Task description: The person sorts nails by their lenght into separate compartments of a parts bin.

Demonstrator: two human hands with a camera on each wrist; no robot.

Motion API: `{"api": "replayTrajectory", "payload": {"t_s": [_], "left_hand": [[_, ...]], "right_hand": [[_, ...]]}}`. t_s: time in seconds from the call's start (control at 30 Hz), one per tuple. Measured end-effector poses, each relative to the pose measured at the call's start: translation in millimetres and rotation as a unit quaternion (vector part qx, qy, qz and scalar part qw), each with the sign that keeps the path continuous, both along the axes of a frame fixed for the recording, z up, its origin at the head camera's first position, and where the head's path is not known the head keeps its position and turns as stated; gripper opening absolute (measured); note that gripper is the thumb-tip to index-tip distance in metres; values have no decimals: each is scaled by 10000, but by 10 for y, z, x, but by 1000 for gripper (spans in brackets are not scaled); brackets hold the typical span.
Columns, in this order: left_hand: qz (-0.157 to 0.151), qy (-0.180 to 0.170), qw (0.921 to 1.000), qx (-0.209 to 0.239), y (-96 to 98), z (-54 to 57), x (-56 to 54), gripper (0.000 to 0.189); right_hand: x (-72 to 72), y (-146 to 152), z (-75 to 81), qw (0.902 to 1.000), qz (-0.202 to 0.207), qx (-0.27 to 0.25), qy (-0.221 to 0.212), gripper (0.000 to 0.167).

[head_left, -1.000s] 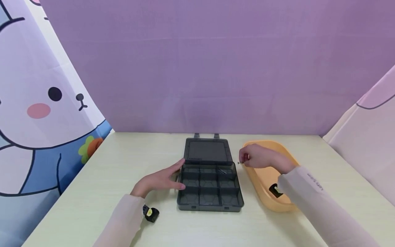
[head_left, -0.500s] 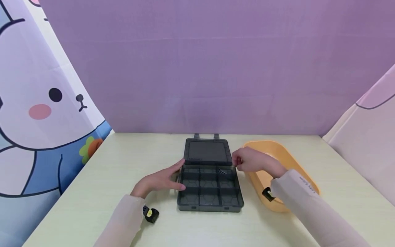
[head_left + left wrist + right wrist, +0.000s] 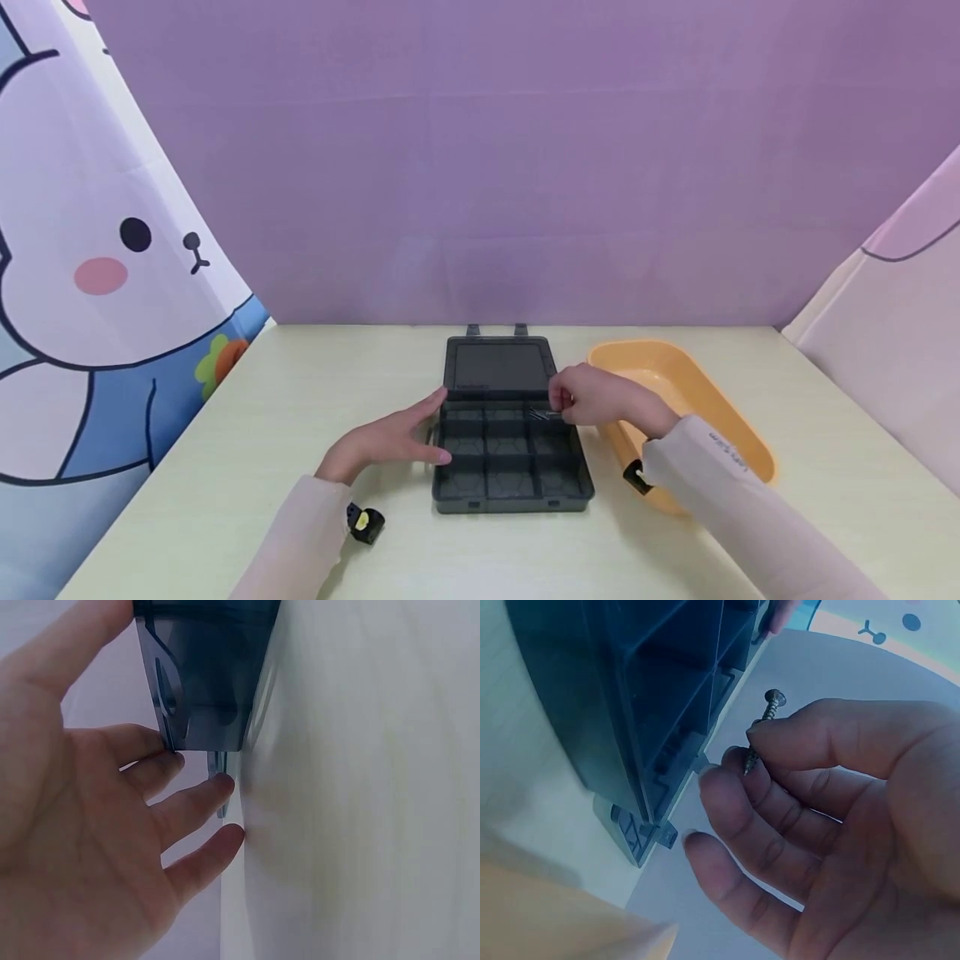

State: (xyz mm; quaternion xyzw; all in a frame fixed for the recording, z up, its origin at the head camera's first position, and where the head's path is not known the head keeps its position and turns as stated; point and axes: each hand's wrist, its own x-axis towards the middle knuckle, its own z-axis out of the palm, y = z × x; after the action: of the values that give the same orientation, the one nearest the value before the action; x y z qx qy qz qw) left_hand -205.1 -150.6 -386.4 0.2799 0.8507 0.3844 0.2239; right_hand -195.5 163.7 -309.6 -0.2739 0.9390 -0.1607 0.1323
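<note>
Nearest the person, a small black and yellow object (image 3: 366,522) lies on the pale table (image 3: 225,467) beside the left sleeve; what it is cannot be told.

The left hand (image 3: 390,437) lies flat with fingers straight and relaxed, its fingertips (image 3: 225,784) touching the left wall of the dark compartment box (image 3: 510,467). It braces the box and grips nothing.

The box sits open at the table's centre, lid (image 3: 498,367) laid back flat on the far side, base divided into a grid of compartments. Most look unfilled from the head view; a few thin metal pieces (image 3: 536,412) show in the far right compartment.

The right hand (image 3: 592,396) hovers over that far right compartment. The wrist view shows thumb and forefinger pinching one screw (image 3: 761,731) by its shank, head up, the other fingers loosely curled beneath.

Just right of the box stands the orange tub (image 3: 720,417). Its inside is partly hidden by the right arm, so what remains in it cannot be told.

Judgement: the sorting appears at an early stage, with one compartment started, this screw held above the box and not yet released
</note>
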Motion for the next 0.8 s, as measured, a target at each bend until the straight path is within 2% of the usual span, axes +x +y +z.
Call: {"api": "replayTrajectory", "payload": {"t_s": [0.33, 0.47, 0.8], "left_hand": [[32, 21, 10000, -71, -70, -9, -4, 102], [81, -38, 9999, -53, -92, -18, 8, 100], [53, 1, 10000, -69, -67, -22, -12, 101]], "right_hand": [[41, -128, -109, 9999, -140, -10, 42, 13], [52, -190, -141, 9996, -260, 57, -67, 12], [58, -192, -119, 9993, -323, 192, -48, 12]]}}
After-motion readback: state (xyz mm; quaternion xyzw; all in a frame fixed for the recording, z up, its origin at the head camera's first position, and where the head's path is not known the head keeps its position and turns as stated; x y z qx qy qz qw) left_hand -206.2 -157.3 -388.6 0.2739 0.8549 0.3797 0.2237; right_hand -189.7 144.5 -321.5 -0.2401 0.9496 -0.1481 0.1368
